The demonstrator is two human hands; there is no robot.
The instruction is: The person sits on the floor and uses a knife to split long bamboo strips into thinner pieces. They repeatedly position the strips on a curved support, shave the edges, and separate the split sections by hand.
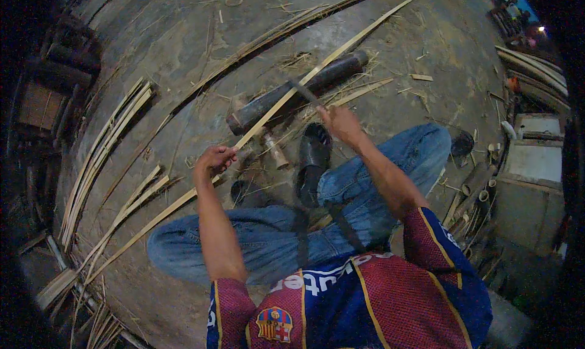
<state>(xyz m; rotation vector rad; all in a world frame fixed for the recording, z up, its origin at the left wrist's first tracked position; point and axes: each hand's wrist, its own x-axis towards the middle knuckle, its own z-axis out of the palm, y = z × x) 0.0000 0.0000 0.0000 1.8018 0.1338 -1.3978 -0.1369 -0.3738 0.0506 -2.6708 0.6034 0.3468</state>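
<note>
Head view:
- Left hand (216, 159): one, bare; grip closed on a long pale strip (265, 119), fingers curled round it.
- Right hand (342, 127): one, bare; grip clenched on the handle end of a knife (309, 95), handle mostly hidden in the fist.
- Knife: dark narrow blade, laid across the strip, pointing up and left from the fist.
- Long pale strip: slanting from the left hand up over a dark log, tapering end at upper right; a pale length also runs below the hand to lower left, whether the same piece cannot be told.
- Dark log (340, 70): cylindrical, lying aslant on the floor (390, 38), beneath strip and blade.
- Short wooden piece (275, 151): light brown, on the floor near the log's left end.
- Loose strips (109, 157): several, pale, side by side at left.
- Long dark strips (262, 47): gathered in a line, beyond the log.
- Black boot (315, 151): between the log and the jeans (384, 166).
- Cut tubes (478, 187): round-ended, at right, beside a pale box (535, 160).
</note>
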